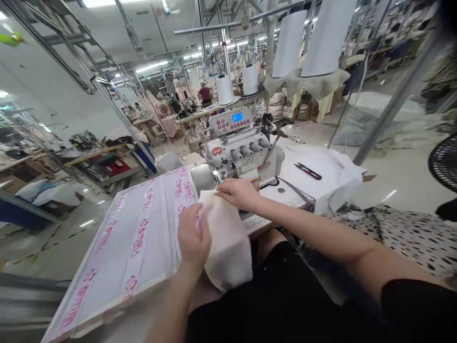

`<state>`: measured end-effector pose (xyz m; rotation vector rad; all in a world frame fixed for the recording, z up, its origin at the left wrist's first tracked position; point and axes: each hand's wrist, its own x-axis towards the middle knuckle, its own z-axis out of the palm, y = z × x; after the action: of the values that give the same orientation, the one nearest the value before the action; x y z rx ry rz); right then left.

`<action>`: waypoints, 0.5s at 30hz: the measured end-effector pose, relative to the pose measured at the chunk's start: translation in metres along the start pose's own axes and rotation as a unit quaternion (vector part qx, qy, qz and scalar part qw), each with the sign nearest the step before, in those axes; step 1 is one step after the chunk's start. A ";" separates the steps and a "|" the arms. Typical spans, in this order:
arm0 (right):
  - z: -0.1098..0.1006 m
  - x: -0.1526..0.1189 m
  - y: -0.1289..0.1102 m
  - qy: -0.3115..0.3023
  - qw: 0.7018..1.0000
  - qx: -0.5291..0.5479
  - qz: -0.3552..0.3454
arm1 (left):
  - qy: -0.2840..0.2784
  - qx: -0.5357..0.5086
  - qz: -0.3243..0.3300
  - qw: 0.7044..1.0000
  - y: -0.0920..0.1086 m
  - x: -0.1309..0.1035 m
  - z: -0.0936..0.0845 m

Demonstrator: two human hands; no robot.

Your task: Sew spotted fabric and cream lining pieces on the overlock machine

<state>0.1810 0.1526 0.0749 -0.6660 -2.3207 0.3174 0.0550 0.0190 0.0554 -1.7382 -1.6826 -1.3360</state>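
A cream fabric piece hangs over the front edge of the sewing table toward my lap. My right hand pinches its upper edge, close to the needle area of a white overlock sewing machine. Left of the cloth is my left hand, slightly blurred, thumb and fingers apart. The printed table cover shows through that gap. Whether the left thumb touches the cloth's edge I cannot tell.
A side table with a pink-printed cover extends left. Black thread snips lie on white cloth at the right. White thread cones stand above. Spotted fabric and a black fan are at far right.
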 end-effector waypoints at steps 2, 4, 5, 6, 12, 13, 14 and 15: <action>0.010 -0.002 0.011 0.005 0.999 -0.047 0.001 | -0.094 0.045 0.059 0.993 0.002 0.004 0.025; 0.010 -0.013 0.023 0.045 0.998 -0.049 0.006 | -0.172 0.133 0.049 0.975 0.002 0.003 0.042; 0.007 -0.020 0.029 0.079 0.996 -0.046 0.002 | -0.193 0.176 0.035 0.965 0.001 0.003 0.046; 0.004 -0.028 0.033 0.113 0.993 -0.041 -0.008 | -0.209 0.208 0.025 0.955 0.000 0.002 0.048; -0.002 -0.061 0.045 0.125 0.988 -0.008 -0.092 | -0.263 0.263 0.009 0.928 -0.008 0.018 0.035; 0.001 -0.062 0.046 0.124 0.988 0.004 -0.088 | -0.273 0.263 0.003 0.926 -0.008 0.023 0.035; 0.004 -0.062 0.047 0.128 0.988 0.019 -0.079 | -0.282 0.260 -0.003 0.923 -0.009 0.028 0.035; 0.008 -0.062 0.048 0.132 0.988 0.036 -0.066 | -0.290 0.257 -0.008 0.922 -0.009 0.032 0.037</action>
<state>0.2322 0.1586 0.0161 -0.4833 -2.0776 0.2352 0.0548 0.0686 0.0609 -1.8742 -2.1001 -0.3032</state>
